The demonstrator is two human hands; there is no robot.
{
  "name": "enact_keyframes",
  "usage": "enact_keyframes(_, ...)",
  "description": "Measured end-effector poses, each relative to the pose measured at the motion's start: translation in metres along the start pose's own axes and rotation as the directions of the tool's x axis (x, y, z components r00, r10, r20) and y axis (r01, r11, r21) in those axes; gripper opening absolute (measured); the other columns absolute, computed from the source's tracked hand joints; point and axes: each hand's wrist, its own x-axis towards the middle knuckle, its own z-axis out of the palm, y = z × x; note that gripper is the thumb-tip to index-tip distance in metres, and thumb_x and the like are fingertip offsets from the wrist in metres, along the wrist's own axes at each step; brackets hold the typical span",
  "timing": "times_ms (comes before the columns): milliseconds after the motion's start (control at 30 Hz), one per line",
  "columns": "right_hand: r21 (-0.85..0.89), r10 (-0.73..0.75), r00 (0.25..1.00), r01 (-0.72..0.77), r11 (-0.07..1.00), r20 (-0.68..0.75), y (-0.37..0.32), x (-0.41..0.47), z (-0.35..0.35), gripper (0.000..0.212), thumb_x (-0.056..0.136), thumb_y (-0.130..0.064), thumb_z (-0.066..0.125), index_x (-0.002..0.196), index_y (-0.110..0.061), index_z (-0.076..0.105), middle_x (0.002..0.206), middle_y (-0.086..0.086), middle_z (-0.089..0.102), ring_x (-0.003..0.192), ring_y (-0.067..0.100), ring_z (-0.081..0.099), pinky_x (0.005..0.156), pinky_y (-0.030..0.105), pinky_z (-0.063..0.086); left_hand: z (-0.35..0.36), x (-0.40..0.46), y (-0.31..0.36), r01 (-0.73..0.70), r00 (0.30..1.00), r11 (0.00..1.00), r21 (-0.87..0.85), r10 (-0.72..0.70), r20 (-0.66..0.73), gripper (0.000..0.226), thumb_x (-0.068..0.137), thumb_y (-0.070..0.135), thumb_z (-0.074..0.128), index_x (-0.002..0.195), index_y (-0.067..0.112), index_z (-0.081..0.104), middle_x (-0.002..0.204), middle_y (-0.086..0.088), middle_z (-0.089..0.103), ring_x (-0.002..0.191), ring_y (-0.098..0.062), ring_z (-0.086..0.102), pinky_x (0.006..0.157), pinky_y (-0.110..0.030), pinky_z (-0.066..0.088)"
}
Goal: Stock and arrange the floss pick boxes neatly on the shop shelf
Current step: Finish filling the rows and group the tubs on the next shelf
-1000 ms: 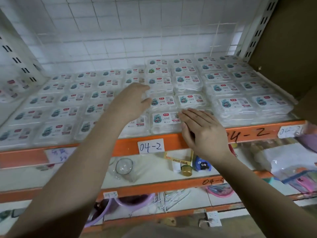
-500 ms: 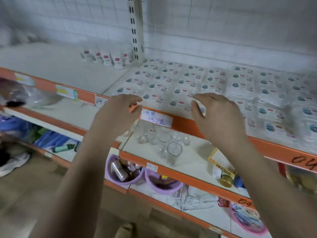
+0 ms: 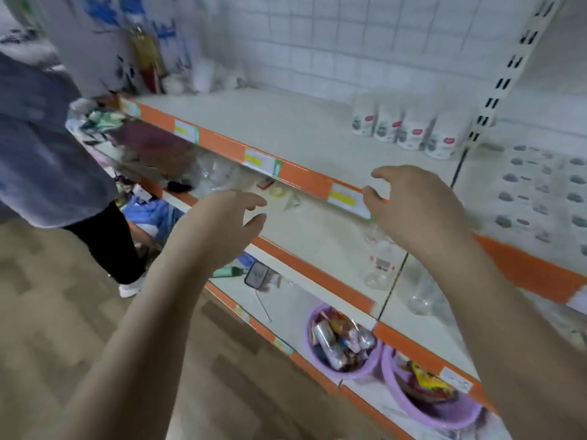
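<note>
Reaching forward, both bare hands are held in the air in front of the shelving with nothing in them. The left hand (image 3: 222,223) is seen with fingers loosely curled and spread apart, thumb separate, above the front edge of a lower shelf. The right hand (image 3: 416,204) is likewise empty, its fingers bent and apart, held just before the orange front edge of the upper shelf (image 3: 286,128).

The floss pick boxes (image 3: 540,192) are laid flat in rows on the neighbouring shelf section at the right edge of the view, beyond a slotted white upright (image 3: 495,90); they are blurred, so only pale flat packs with dark marks can be made out. Near the back right corner of the upper shelf, beside the upright, a row of white cylindrical containers (image 3: 409,128) is stood.

The shelf surfaces are matt and pale, edged with orange strips bearing paper labels. A white wire grid (image 3: 349,42) is fixed behind. On the lower shelves, what appear to be clear glass jars (image 3: 381,262) and two round lilac plastic basins (image 3: 346,366) filled with small packets are seen. A person in a grey top (image 3: 41,147) is stood at the far left.
</note>
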Motion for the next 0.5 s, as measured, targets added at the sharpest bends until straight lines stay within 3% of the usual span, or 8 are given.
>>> enact_keyframes(167,-0.071,-0.046,0.998,0.049,0.996,0.045,-0.070,0.065,0.035,0.037,0.093,-0.037,0.043,0.121,-0.017,0.056,0.115,0.008,0.060,0.109,0.030,0.051,0.083,0.037,0.042,-0.033,0.042,-0.080,0.015,1.000,0.998,0.054,-0.015,-0.010,0.035,0.092,0.027,0.048,0.127,0.022,0.055,0.121,-0.001,0.062,0.106,-0.019,0.057,0.085,-0.031,0.045)
enact_keyframes(267,-0.103,-0.073,0.993,0.082,0.991,0.089,-0.100,0.108,0.058,0.039,0.093,-0.036,0.044,0.126,-0.019,0.053,0.121,0.008,0.057,0.114,0.029,0.048,0.085,0.037,0.040,-0.041,0.071,-0.120,0.040,0.999,0.998,0.040,-0.039,-0.014,0.035,0.092,0.026,0.049,0.127,0.021,0.055,0.119,-0.002,0.062,0.103,-0.021,0.058,0.085,-0.036,0.049)
enact_keyframes(500,-0.183,-0.158,0.979,0.180,0.966,0.129,-0.155,0.244,0.125,0.034,0.092,-0.036,0.045,0.113,-0.012,0.058,0.117,0.009,0.058,0.109,0.031,0.051,0.080,0.036,0.041,-0.039,0.171,-0.215,0.084,0.996,0.994,0.069,-0.081,-0.049,0.036,0.092,0.031,0.049,0.126,0.025,0.056,0.119,-0.001,0.063,0.105,-0.021,0.057,0.085,-0.037,0.049)
